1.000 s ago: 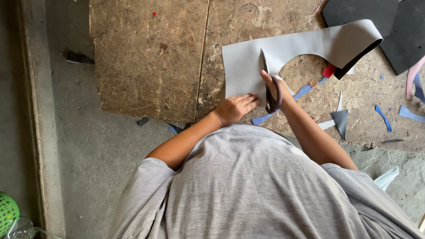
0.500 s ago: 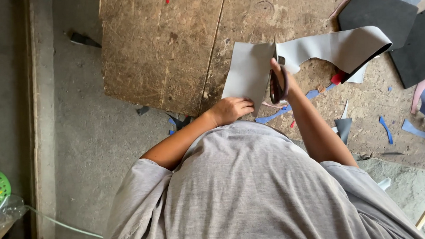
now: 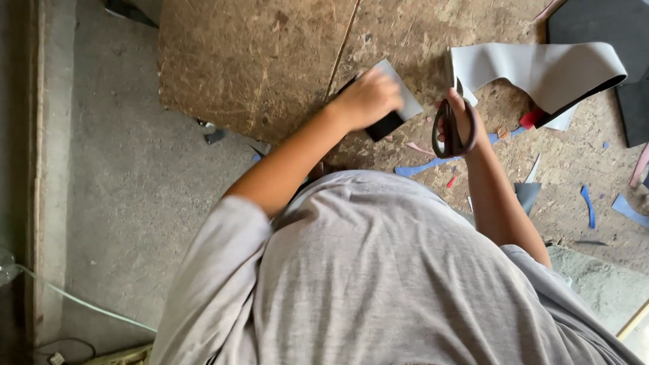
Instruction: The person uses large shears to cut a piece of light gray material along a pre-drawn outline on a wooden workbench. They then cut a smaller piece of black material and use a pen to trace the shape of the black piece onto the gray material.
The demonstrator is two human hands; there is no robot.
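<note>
The left hand holds a small grey piece with a black underside, fingers curled over it, so most of the piece is hidden and a bit blurry. It lies on the brown board, and its long side runs from 7 o'clock up to 1 o'clock. At 3 o'clock from it, the right hand grips dark scissors with fingers through the loops. The scissors point up to 12 o'clock; the blades are mostly hidden, so I cannot tell how wide they gape. They touch the big grey sheet, which stretches sideways toward 3 o'clock and curls over. Black sheets at 2 o'clock are cut off by the edge.
</note>
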